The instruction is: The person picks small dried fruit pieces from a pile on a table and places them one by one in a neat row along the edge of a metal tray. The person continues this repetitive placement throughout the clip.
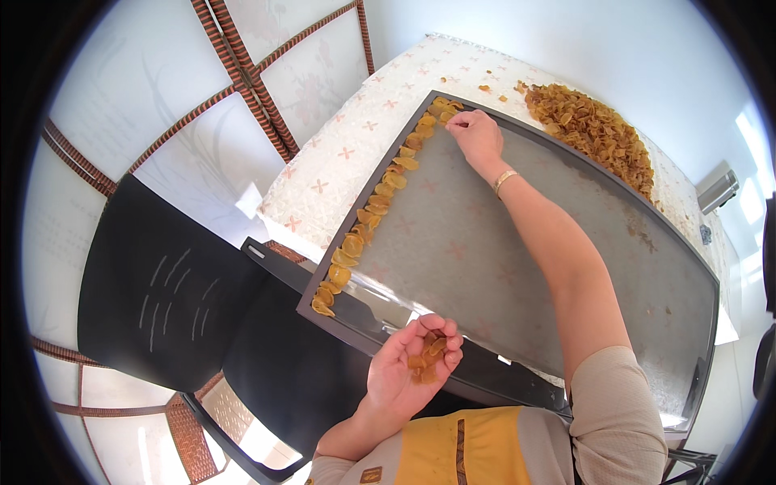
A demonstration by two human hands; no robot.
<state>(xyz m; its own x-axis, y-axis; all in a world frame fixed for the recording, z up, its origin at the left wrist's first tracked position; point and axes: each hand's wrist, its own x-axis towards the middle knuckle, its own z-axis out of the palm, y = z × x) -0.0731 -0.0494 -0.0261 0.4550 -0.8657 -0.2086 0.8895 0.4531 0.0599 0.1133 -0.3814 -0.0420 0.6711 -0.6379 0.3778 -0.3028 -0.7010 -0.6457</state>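
A dark-framed see-through panel (461, 242) lies tilted across my view, with the tablecloth's pattern showing through it. Amber dried flakes (382, 189) line its left edge in an overlapping strip, which thickens at the far left corner. At that corner my right hand (477, 140), with a gold-coloured bracelet at the wrist, has thumb and forefinger pinched at the edge of a flake (445, 116). My left hand (403, 361) is cupped palm up near my body, over the panel's near side, and holds several small amber flakes (429, 357).
A large heap of amber flakes (588, 130) lies on the patterned tablecloth (345, 148) beyond the panel, with a few stray flakes nearby. A metallic cylinder (718, 191) is at far right. On the left stand a black chair (163, 291) and a folding screen (182, 151).
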